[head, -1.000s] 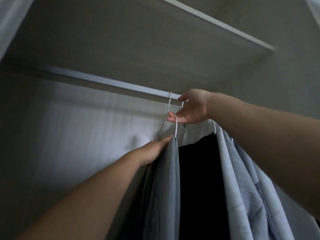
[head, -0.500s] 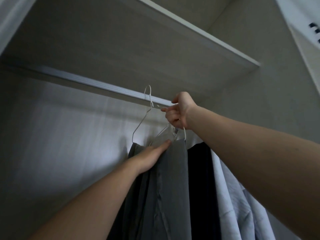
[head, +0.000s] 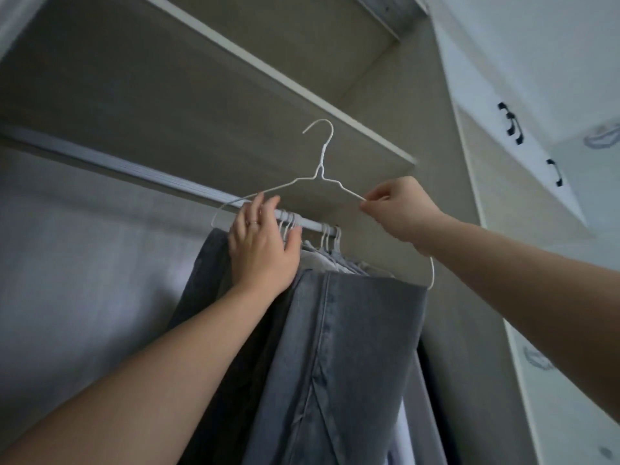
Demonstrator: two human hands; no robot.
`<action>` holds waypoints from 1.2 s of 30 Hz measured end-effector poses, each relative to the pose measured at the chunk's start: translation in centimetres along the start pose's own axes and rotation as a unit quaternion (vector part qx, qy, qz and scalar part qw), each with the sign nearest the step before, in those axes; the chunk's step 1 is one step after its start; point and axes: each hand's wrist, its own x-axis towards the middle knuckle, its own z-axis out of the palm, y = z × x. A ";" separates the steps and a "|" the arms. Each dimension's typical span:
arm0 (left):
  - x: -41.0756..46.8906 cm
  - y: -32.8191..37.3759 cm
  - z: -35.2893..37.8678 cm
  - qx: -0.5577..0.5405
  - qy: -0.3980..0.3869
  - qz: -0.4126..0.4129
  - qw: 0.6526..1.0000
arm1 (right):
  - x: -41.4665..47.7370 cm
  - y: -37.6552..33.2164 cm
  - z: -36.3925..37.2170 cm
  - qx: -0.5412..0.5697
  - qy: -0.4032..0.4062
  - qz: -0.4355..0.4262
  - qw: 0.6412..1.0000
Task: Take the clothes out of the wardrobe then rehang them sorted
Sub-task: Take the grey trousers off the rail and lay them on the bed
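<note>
A white wire hanger (head: 321,169) is off the rail, its hook free in the air below the shelf. Grey jeans (head: 339,357) hang folded over its bottom bar. My right hand (head: 396,209) pinches the hanger's right shoulder wire. My left hand (head: 261,246) lies with spread fingers against the hanger's left shoulder and the top of the jeans. Behind the hands, several white hangers (head: 327,236) with pale clothes hang on the metal rail (head: 100,162).
A wardrobe shelf (head: 285,82) runs just above the rail. The rail's left stretch carries no hangers. White cabinet doors with black handles (head: 510,124) stand at the right. A dark garment (head: 432,397) hangs at the lower right behind the jeans.
The hanger with the jeans has come off the rail and turned face-on to me. My right hand shifted from the hook area to the right shoulder wire; my left hand rose to the left shoulder.
</note>
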 end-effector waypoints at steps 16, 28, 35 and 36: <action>-7.8 30.9 2.6 -0.175 -0.035 0.079 0.981 | -15.2 5.4 -33.0 -0.420 0.072 0.004 0.905; -22.7 67.2 2.7 -0.459 -0.268 0.138 0.836 | -35.8 2.1 -63.8 -0.660 0.073 0.250 0.704; -33.9 87.0 -3.2 -0.664 -0.336 0.216 0.632 | -50.8 -2.3 -75.1 -0.695 0.125 0.406 0.581; -35.4 88.8 -4.1 -0.682 -0.348 0.222 0.604 | -52.8 -2.9 -75.7 -0.695 0.128 0.422 0.568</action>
